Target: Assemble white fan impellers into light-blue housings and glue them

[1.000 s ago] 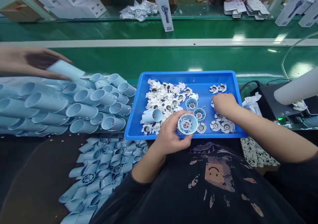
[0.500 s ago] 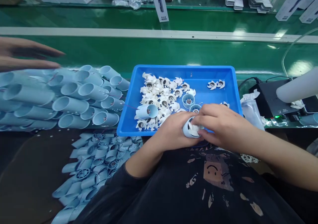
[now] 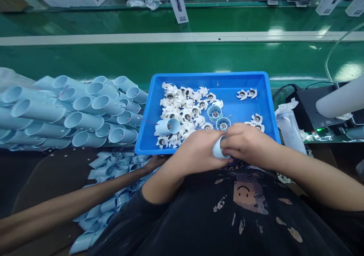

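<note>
My left hand (image 3: 196,152) is closed around a short light blue tube (image 3: 217,149) just in front of the tray's near edge. The bent fingers of my right hand (image 3: 248,142) are pressed together inside the tube's mouth, so whatever they hold there is hidden. Beyond my hands, the blue tray (image 3: 241,77) holds a heap of white fan impellers (image 3: 182,104), with a few more at its right side. Two upright blue tubes (image 3: 214,113) with motors inside stand near my fingers. Another blue tube (image 3: 167,127) lies on the heap, a thin wire trailing left.
Long blue tubes (image 3: 85,121) are stacked left of the tray. Below them lies a pile of tubes (image 3: 105,170), where another person's arm (image 3: 76,201) reaches across. A black box (image 3: 307,108), a white cylinder (image 3: 341,97) and a clear bag (image 3: 290,127) stand right.
The tube in my left hand has turned, and the white impeller seen in its mouth is now hidden. A co-worker's hand has left the upper left; an arm now reaches in at lower left.
</note>
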The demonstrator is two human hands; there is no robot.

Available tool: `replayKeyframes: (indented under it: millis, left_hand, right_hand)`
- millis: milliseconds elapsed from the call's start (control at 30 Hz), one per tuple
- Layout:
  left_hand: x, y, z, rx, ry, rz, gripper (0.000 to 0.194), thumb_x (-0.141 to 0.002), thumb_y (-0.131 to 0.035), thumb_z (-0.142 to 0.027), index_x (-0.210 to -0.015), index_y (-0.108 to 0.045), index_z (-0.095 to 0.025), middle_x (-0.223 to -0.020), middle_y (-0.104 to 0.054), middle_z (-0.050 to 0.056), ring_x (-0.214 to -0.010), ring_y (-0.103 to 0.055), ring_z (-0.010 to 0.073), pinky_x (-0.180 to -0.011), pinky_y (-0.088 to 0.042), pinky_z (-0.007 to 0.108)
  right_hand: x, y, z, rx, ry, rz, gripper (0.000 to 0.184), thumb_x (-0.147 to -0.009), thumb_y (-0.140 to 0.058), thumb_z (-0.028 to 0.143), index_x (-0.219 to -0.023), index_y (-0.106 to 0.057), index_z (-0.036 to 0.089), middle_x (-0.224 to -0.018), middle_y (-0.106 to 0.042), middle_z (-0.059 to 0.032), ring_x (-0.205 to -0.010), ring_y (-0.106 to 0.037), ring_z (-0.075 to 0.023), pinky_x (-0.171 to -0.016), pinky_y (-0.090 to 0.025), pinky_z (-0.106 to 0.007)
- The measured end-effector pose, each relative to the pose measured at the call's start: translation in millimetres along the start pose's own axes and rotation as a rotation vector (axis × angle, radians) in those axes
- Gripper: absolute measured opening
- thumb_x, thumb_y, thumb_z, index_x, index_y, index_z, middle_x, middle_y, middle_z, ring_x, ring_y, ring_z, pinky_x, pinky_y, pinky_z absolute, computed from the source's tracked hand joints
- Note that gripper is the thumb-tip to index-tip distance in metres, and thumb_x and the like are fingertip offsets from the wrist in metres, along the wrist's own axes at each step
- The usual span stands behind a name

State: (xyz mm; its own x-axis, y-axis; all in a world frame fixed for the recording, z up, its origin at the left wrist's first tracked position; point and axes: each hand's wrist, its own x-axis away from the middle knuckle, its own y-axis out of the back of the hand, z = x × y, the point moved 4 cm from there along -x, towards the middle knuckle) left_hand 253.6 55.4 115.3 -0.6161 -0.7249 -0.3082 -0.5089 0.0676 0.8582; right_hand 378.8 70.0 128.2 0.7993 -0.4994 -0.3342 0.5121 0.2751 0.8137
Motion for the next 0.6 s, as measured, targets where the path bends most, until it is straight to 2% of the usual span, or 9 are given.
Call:
replayKeyframes:
  millis: [67,200,267,333,400,467,500,533,600]
  left_hand:
    - [-2.3,-1.4,0.7,0.024,0.044,0.056,0.018,-0.076,-0.062,-0.036,-0.082,-0.060,-0.020,-0.071,-0.070,0.001,-0.063,-0.066,0.0179,-0.053,-0.044,0.027]
    - [-4.8,3.4,0.1,-0.332,0.146,-0.176,0.020,-0.077,-0.055,-0.027,-0.091,-0.062,-0.014,-0.073,-0.070,0.009,-0.065,-0.066,0.0246,-0.056,-0.043,0.034]
    - [-7.0,-4.7,-5.7,-0.184,0.025,-0.031,0.017,-0.075,-0.058,-0.030,-0.083,-0.061,-0.016,-0.067,-0.068,0.005,-0.060,-0.065,0.0211,-0.052,-0.043,0.031]
    - [-8.5,-7.8,-12.3,-0.035,-0.050,0.048,0.017,-0.074,-0.060,-0.034,-0.077,-0.059,-0.018,-0.064,-0.067,0.001,-0.056,-0.063,0.0176,-0.050,-0.042,0.028]
    - [-10.4,-2.5,-16.6,-0.163,-0.021,-0.056,0.017,-0.076,-0.058,-0.031,-0.084,-0.062,-0.016,-0.069,-0.069,0.004,-0.061,-0.065,0.0196,-0.053,-0.044,0.030]
    - [-11.3,7.0,-19.9,-0.400,0.037,-0.227,0.024,-0.078,-0.054,-0.025,-0.094,-0.063,-0.010,-0.073,-0.070,0.009,-0.064,-0.066,0.0242,-0.056,-0.043,0.034]
    - [-11.9,9.7,-21.1,-0.428,0.034,-0.245,0.026,-0.078,-0.053,-0.025,-0.096,-0.063,-0.008,-0.074,-0.070,0.010,-0.064,-0.066,0.0251,-0.056,-0.043,0.035]
    - [-12.8,10.0,-21.8,-0.365,0.000,-0.197,0.026,-0.078,-0.054,-0.028,-0.094,-0.063,-0.009,-0.072,-0.069,0.009,-0.063,-0.066,0.0243,-0.055,-0.043,0.035]
    - [-13.8,7.9,-21.5,-0.124,-0.071,-0.033,0.024,-0.077,-0.057,-0.036,-0.086,-0.062,-0.015,-0.068,-0.067,0.004,-0.059,-0.064,0.0203,-0.052,-0.043,0.032]
  right_hand:
    - [0.9,-2.0,-0.9,0.034,0.114,0.035,0.020,-0.091,-0.053,0.017,-0.079,-0.069,0.016,-0.068,-0.057,-0.0011,-0.068,-0.044,-0.0129,-0.066,-0.033,-0.027]
    - [6.9,-6.5,-24.0,-0.087,-0.253,-0.041,0.020,-0.091,-0.053,0.023,-0.081,-0.069,0.017,-0.059,-0.047,0.0028,-0.059,-0.042,-0.0101,-0.060,-0.032,-0.024]
    - [10.5,-9.1,-24.8,-0.153,-0.251,0.014,0.018,-0.088,-0.056,0.024,-0.077,-0.068,0.018,-0.057,-0.046,0.0037,-0.058,-0.042,-0.0094,-0.058,-0.032,-0.023]
    - [12.3,-6.6,-16.6,-0.152,-0.062,0.059,0.021,-0.089,-0.055,0.024,-0.074,-0.069,0.020,-0.058,-0.048,0.0028,-0.061,-0.043,-0.0104,-0.061,-0.033,-0.025]
    - [14.0,1.0,-13.0,-0.153,-0.007,-0.010,0.026,-0.091,-0.051,0.026,-0.074,-0.068,0.019,-0.058,-0.049,0.0021,-0.060,-0.043,-0.0105,-0.061,-0.033,-0.025]
    - [16.4,8.2,-17.6,-0.176,-0.185,-0.126,0.029,-0.093,-0.050,0.028,-0.071,-0.066,0.017,-0.056,-0.046,0.0029,-0.055,-0.041,-0.0092,-0.056,-0.032,-0.024]
    - [17.7,10.1,-18.6,-0.185,-0.252,-0.157,0.030,-0.092,-0.051,0.029,-0.069,-0.065,0.017,-0.055,-0.044,0.0035,-0.053,-0.039,-0.0087,-0.054,-0.032,-0.024]
    - [18.0,10.4,-17.4,-0.182,-0.256,-0.150,0.029,-0.092,-0.051,0.030,-0.069,-0.064,0.017,-0.055,-0.043,0.0036,-0.053,-0.039,-0.0089,-0.054,-0.032,-0.024]
    - [16.3,8.2,-10.1,-0.152,-0.103,-0.084,0.028,-0.093,-0.048,0.027,-0.072,-0.066,0.020,-0.056,-0.043,0.0030,-0.058,-0.039,-0.0106,-0.059,-0.033,-0.026]
